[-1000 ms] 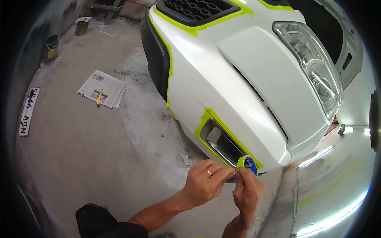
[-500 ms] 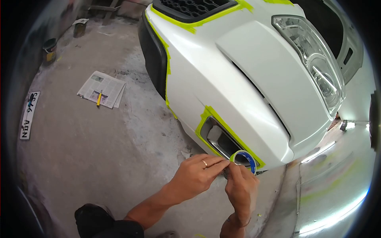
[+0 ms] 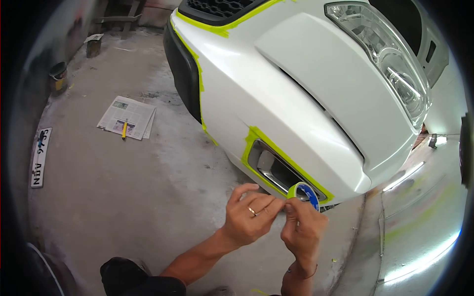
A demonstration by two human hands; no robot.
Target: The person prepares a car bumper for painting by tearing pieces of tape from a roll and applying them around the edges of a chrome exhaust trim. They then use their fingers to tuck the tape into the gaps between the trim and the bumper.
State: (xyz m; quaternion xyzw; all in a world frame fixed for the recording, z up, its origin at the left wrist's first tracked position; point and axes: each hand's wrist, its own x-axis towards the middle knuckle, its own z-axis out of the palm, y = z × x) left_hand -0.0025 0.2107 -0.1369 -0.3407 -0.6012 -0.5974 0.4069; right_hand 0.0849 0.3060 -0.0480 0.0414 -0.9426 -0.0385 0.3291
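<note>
A roll of yellow-green masking tape (image 3: 303, 193) with a blue inner core is gripped by my right hand (image 3: 302, 229), fingers curled round its near side. My left hand (image 3: 251, 214), with a ring on one finger, meets it fingertip to fingertip at the roll's left edge. The left index finger is lifted away while the other fingers are bent in; whatever they pinch is hidden. Just beyond both hands is the white car bumper (image 3: 237, 81). Yellow-green tape strips (image 3: 291, 165) frame its dark lamp recess (image 3: 276, 170).
Left on the floor lie newspaper sheets (image 3: 133, 111) with a yellow cutter (image 3: 124, 130) on top, and a licence plate (image 3: 41, 158). Two small cans stand by the far wall, one a dark can (image 3: 58, 77). The headlight (image 3: 382, 59) is at upper right; shiny sheeting (image 3: 419, 222) hangs at right.
My left index finger has lifted and straightened away from the pinch. Both hands and the tape roll stay together near the lamp recess. The view has shifted slightly.
</note>
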